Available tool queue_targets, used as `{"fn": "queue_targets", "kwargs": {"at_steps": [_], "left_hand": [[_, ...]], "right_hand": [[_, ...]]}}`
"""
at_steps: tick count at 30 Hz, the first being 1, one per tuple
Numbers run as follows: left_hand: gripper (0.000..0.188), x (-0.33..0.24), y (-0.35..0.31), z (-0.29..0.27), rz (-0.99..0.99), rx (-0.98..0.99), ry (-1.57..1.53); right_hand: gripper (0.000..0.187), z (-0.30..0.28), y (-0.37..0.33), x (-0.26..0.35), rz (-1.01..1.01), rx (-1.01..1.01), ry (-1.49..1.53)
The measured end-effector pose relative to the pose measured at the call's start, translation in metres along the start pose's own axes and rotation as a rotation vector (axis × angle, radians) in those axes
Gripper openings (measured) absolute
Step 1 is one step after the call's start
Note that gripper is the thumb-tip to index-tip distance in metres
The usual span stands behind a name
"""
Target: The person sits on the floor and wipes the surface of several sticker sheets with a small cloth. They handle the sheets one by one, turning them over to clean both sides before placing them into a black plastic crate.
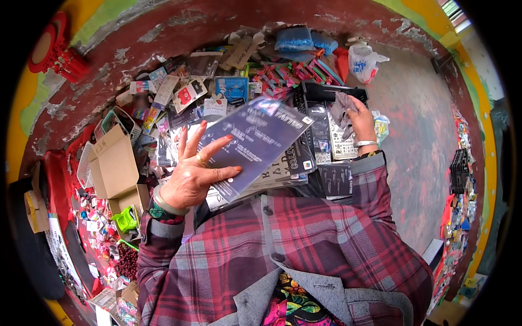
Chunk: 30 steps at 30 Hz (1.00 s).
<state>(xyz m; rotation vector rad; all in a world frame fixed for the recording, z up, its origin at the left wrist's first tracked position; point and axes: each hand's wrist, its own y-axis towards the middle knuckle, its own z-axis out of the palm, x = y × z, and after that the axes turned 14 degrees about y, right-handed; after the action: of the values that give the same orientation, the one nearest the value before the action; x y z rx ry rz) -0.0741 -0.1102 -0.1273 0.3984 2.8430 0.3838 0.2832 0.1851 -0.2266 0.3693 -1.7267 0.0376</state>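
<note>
Both hands are at work before the chest; the left hand (193, 169) has its fingers spread wide, touching the face of a dark flat packet (261, 142), which lies tilted on a stack of cards (277, 175) in front of the person; the right hand (360, 120) is closed on a crumpled grey cloth (342, 113), near a black crate (329, 93); dark packets and a pale sheet (343, 142) are at the near side of this crate, but I cannot tell which of them lie inside.

On the left stands a cardboard box (112, 165), its lid raised; a bright green thing (126, 219) is in it or at its mouth; behind it a white basket (130, 126) sits among small goods, and its contents are hard to make out; a white plastic bag (363, 62) is beyond the crate, what it holds is also unclear.

Part of the packet is hidden under the left hand, and glare covers its far end; the small goods at the far left and right are bent and cut by the dark rim.

Piles press close around the left arm; at the right, a wide stretch of grey floor (416, 146) runs from beside the right arm toward the red wall (348, 16).
</note>
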Motion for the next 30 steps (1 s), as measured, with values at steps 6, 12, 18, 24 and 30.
{"fn": "queue_targets", "kwargs": {"at_steps": [6,12,18,24,30], "left_hand": [[0.05,0.02,-0.033,0.052,-0.216,-0.118,0.026],[0.061,0.008,-0.051,0.085,-0.774,-0.617,-0.541],[0.04,-0.005,-0.057,0.072,-0.882,-0.561,-1.675],[0.034,0.001,-0.037,0.067,-1.028,-0.418,-1.993],[0.032,0.014,-0.027,0.068,-1.086,-0.244,-1.878]], "right_hand": [[0.039,0.016,0.003,0.023,0.014,0.032,0.129],[0.041,0.091,-0.019,0.087,-0.032,0.196,0.125],[0.044,0.155,-0.046,0.093,-0.416,0.517,-0.152],[0.049,0.18,-0.077,0.061,-0.639,0.698,-0.571],[0.045,0.157,-0.069,0.074,-0.452,0.885,-0.405]]}}
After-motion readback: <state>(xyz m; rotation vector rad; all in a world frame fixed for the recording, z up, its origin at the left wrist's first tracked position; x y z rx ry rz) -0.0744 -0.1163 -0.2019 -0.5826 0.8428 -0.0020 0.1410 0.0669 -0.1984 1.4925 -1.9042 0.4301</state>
